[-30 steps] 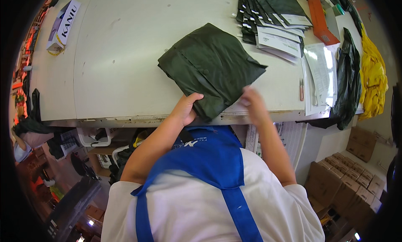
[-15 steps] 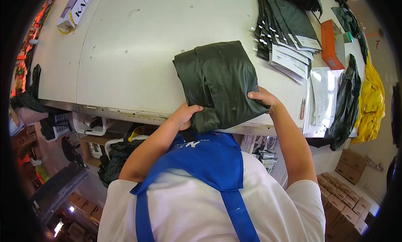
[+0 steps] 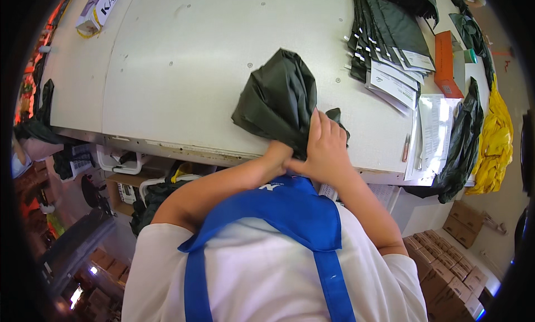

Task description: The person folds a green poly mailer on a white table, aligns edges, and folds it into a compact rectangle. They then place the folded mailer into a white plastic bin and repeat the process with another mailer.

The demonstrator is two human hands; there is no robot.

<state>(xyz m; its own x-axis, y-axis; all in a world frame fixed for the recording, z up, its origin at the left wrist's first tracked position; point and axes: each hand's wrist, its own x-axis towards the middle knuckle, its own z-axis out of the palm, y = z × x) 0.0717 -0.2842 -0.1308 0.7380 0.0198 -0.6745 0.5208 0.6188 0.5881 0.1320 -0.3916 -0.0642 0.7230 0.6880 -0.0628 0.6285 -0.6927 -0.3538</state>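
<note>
Over the table's near edge I hold a dark green waterproof garment [image 3: 278, 96], bunched up, its wide end pointing away from me and its narrow end gathered near my body. My left hand [image 3: 277, 157] is at the gathered end, with its fingers mostly hidden under the cloth. Wrapped against the near right side is my right hand [image 3: 327, 149], its fingers lying along the cloth and its thumb reaching toward the left hand. A small dark green flap [image 3: 337, 121] sticks out just beyond the right fingers; whether it belongs to the garment I cannot tell.
On the white table [image 3: 178, 93], flat dark green pouches with paper slips [image 3: 390, 40] lie at far right. Near them are an orange box [image 3: 446, 63], paper sheets [image 3: 432, 127], a small cutter-like tool [image 3: 406, 148] and yellow cloth [image 3: 493, 143]. A long box [image 3: 100, 8] lies far left.
The flat folded garment has been turned and squeezed into a bunched, narrowing bundle. Both hands have come together at its near end; the right hand has moved left.
</note>
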